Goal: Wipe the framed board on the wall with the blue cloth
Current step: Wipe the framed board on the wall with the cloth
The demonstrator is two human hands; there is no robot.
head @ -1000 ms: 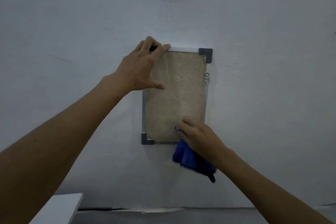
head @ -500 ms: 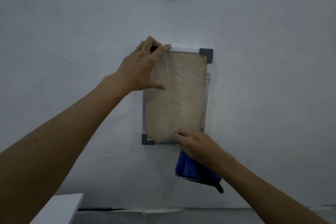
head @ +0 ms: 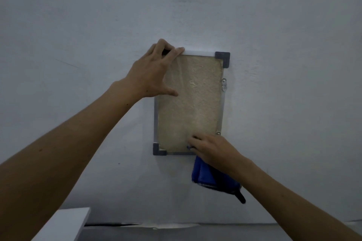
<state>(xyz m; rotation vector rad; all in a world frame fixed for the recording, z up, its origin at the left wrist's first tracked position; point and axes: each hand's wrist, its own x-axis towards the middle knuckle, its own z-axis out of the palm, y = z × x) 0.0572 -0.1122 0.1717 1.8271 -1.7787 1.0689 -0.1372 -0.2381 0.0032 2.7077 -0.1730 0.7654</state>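
The framed board (head: 192, 103), a beige panel in a silver frame with dark corner caps, hangs on the grey wall (head: 284, 45). My left hand (head: 154, 72) grips its top left corner, with the fingers curled over the top edge and the thumb on the panel. My right hand (head: 211, 148) holds the blue cloth (head: 205, 176) against the board's lower right corner, which it hides. Most of the cloth hangs below that hand, against the wall under the frame.
A small metal hanger (head: 224, 85) sticks out from the frame's right edge. A white surface corner (head: 64, 223) shows at the bottom left. A dark seam (head: 117, 225) runs along the foot of the wall.
My right hand slid the blue cloth down from the lower panel to the board's bottom edge, fingertips shifting slightly left. My left hand stayed on the top left corner.
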